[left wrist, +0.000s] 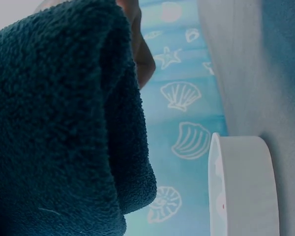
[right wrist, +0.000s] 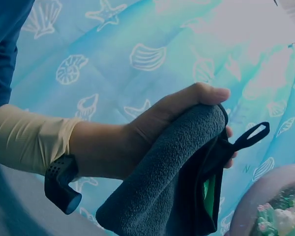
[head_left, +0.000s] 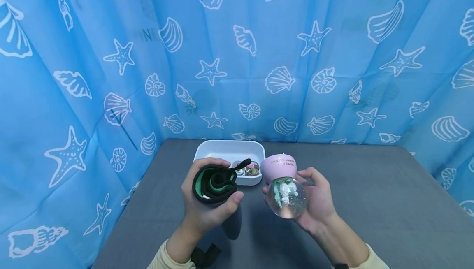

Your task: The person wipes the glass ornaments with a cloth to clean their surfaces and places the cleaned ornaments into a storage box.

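My left hand (head_left: 205, 203) grips a folded, rolled dark green cloth (right wrist: 172, 172) with black edging and a small hanging loop. In the left wrist view the cloth (left wrist: 59, 128) fills much of the picture. My right hand (head_left: 318, 203) holds a snow globe, tilted so its clear ball (head_left: 286, 198) points down toward me and its pink base (head_left: 279, 168) points away. White and green figures show inside the ball. In the right wrist view only part of the globe (right wrist: 280, 211) appears at the lower right corner.
A white tray (head_left: 214, 147) stands at the back of the grey table (head_left: 355, 186), with small glass balls (head_left: 253, 169) in it, partly hidden by the cloth and its loop. A blue curtain (head_left: 237, 75) with shell and starfish prints hangs behind the table.
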{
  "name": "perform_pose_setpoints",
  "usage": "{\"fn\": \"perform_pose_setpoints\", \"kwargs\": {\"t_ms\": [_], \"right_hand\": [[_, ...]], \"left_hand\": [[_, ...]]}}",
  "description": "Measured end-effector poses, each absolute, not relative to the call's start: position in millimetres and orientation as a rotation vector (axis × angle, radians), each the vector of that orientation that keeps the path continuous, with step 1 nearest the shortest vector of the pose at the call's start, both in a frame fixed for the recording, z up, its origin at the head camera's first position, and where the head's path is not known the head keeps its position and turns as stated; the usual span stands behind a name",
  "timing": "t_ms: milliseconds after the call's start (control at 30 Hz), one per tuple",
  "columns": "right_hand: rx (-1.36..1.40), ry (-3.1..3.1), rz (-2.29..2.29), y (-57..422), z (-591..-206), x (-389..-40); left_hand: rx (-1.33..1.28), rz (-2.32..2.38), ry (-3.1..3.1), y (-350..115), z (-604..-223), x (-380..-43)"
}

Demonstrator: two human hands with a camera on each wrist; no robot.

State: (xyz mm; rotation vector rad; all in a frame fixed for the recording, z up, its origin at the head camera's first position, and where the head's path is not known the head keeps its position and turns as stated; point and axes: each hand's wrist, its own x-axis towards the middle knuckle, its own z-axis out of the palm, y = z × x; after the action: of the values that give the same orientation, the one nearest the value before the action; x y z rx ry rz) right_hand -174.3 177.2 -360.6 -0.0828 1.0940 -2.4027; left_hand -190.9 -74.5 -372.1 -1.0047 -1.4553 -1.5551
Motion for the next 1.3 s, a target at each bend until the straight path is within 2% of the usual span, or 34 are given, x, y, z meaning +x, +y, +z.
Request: {"fn": "perform_pose_setpoints", "kwargs": {"t_ms": [233,667,1300], "right_hand": [[-0.246,1.036,-2.307,175,-359,-171],[-0.01,1.343,-2.316,168,-362,-171],[-0.374,1.85,-2.274,161,-365,-157]], "left_hand": [[-1.005,-1.572,-1.467,-76,-371,-191],[-1.004,-1.577,-1.482,-76,-372,-190],[-0.932,-1.514,-1.518,-78,-373,-193]]}}
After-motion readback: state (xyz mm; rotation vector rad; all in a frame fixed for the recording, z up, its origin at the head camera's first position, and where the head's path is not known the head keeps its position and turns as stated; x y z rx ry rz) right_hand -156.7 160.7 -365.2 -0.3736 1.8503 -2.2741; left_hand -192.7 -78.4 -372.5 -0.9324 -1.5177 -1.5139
